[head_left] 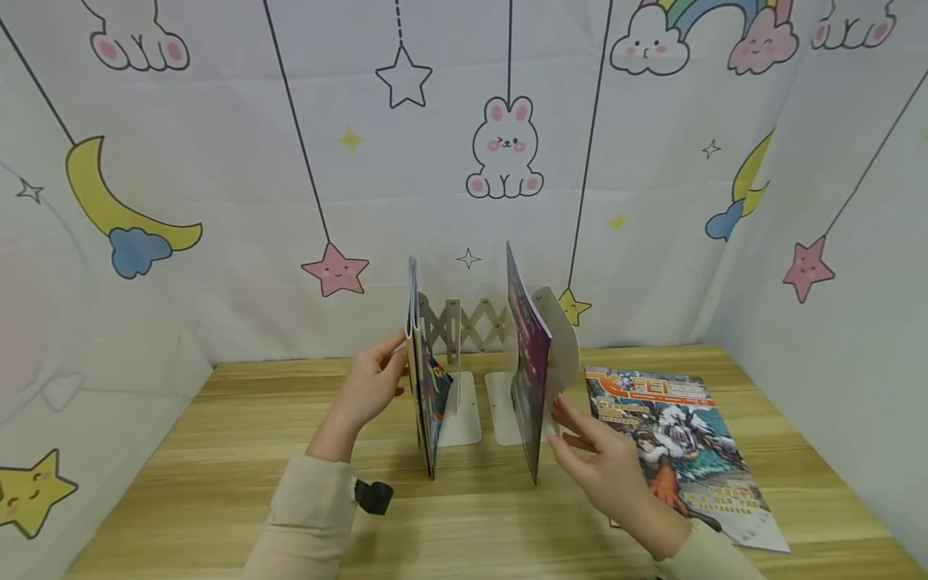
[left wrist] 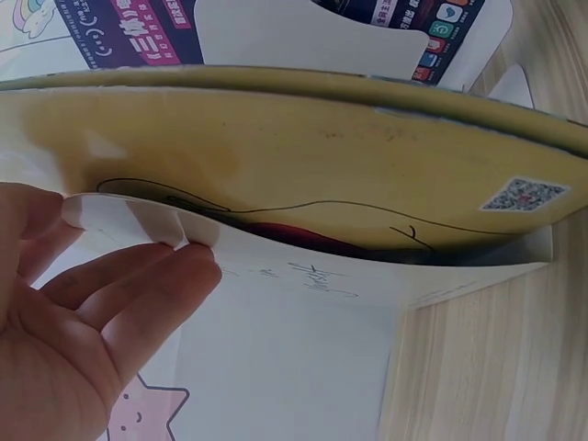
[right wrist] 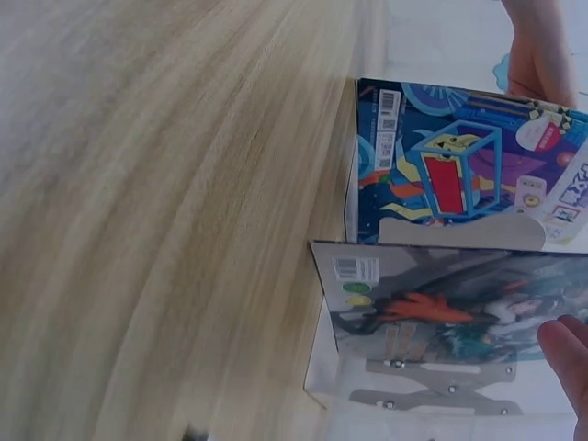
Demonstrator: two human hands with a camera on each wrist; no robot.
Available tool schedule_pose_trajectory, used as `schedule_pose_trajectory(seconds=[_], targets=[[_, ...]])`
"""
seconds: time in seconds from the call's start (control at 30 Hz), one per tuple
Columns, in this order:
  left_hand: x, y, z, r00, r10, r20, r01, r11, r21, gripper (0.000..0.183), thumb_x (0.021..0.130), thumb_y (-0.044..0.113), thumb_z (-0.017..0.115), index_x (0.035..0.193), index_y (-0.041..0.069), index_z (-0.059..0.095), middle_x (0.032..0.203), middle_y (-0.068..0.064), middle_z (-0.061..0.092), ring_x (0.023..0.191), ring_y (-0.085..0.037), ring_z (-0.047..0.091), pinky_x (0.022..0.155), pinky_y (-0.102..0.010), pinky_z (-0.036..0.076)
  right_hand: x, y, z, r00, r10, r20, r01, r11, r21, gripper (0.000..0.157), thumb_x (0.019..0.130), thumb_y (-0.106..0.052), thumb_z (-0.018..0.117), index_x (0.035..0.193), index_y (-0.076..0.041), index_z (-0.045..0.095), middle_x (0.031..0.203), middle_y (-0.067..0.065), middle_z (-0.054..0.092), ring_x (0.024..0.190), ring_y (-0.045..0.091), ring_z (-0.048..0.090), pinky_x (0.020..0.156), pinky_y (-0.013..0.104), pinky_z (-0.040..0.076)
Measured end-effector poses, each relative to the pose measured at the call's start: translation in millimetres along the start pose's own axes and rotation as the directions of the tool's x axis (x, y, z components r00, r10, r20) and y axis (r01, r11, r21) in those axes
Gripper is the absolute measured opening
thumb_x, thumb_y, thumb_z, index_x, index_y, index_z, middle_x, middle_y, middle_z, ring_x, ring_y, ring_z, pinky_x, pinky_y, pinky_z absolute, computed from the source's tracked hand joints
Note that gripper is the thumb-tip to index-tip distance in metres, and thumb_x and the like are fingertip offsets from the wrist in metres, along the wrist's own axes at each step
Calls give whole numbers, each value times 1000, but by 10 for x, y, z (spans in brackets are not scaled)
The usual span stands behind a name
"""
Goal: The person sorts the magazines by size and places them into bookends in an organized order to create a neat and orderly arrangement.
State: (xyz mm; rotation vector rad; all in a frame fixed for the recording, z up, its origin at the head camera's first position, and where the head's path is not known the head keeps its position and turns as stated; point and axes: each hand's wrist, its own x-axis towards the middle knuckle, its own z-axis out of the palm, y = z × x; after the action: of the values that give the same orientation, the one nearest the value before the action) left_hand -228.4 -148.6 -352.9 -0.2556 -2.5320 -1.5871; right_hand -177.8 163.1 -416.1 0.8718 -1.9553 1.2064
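In the head view my left hand (head_left: 373, 379) is at the outer left side of several upright books (head_left: 422, 379). The left wrist view shows its fingers gripping the edge of a white-covered magazine (left wrist: 303, 285), which gapes away from a yellow book (left wrist: 303, 152). Opposite, a purple magazine (head_left: 532, 346) stands upright and leans slightly. My right hand (head_left: 602, 455) is beside its outer face, fingers extended and spread, fingertips right at the bookend's right side. Between the two upright groups stands a metal expanding bookend (head_left: 464, 407) with a criss-cross lattice at its back.
To the right of my right hand, a colourful magazine (head_left: 685, 443) lies flat on the wooden table (head_left: 254, 459). A white cloth (head_left: 239, 282) printed with cartoon stars, moons and rabbits hangs behind and at both sides of the table.
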Motion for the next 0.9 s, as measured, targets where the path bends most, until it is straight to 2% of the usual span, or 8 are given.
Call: schedule_pose_trajectory(seconds=[0.33,0.47,0.53,0.6,0.67,0.73,0.83,0.9], targets=[[-18,-38,-11,999,12,30,-11,999,-36,45,102,16,38,146,6,34,136,-27,49,113,-39,58,77,-41,59,-65,52,-339,999,36,-26,-40,987,-159,48,75,15,66,122,5,60,109,22,67,101,-5,62,71,7,52],[-25,-37,-7,999,-4,34,6,998,-60,46,102,14,38,147,6,32,133,-27,51,113,-39,58,78,-41,58,-90,95,-499,981,192,32,-175,943,-283,42,81,4,67,123,2,61,109,19,69,90,10,69,66,8,53],[-24,-35,-9,999,-10,36,12,998,-67,46,102,13,38,147,6,32,131,-28,52,113,-39,58,78,-40,59,-92,107,-580,940,330,82,-283,894,-347,42,87,-6,65,127,0,58,111,20,68,87,23,71,54,12,53],[-22,-33,-12,999,-15,36,18,997,-71,46,102,12,39,147,5,32,130,-29,53,112,-39,58,77,-40,59,-84,112,-655,876,464,131,-387,839,-383,45,92,-16,62,133,-2,52,116,24,65,89,36,69,48,15,51],[-19,-27,-16,999,-17,35,20,997,-75,46,101,12,40,147,5,32,129,-29,53,111,-38,58,77,-40,59,-74,122,-713,794,583,172,-485,779,-397,51,95,-26,58,139,-5,45,123,28,59,75,37,69,41,20,48],[-16,-22,-22,999,-20,41,24,996,-80,47,101,13,41,147,5,32,130,-28,54,110,-38,59,76,-40,59,-66,138,-754,735,648,200,-542,738,-402,56,96,-33,55,143,-8,40,128,31,54,59,32,67,37,23,47],[-9,-23,-33,998,-24,52,29,995,-91,49,100,15,43,147,5,32,130,-28,54,110,-37,60,76,-40,59,-70,180,-783,686,691,225,-570,704,-423,59,96,-37,54,145,-9,37,130,32,51,36,19,54,35,26,45],[-4,-26,-42,997,-27,67,33,995,-94,50,100,16,44,148,6,31,130,-27,54,110,-37,60,75,-39,59,-76,216,-790,665,709,234,-569,684,-456,59,95,-35,55,145,-10,36,107,30,64,35,15,53,35,26,44]])
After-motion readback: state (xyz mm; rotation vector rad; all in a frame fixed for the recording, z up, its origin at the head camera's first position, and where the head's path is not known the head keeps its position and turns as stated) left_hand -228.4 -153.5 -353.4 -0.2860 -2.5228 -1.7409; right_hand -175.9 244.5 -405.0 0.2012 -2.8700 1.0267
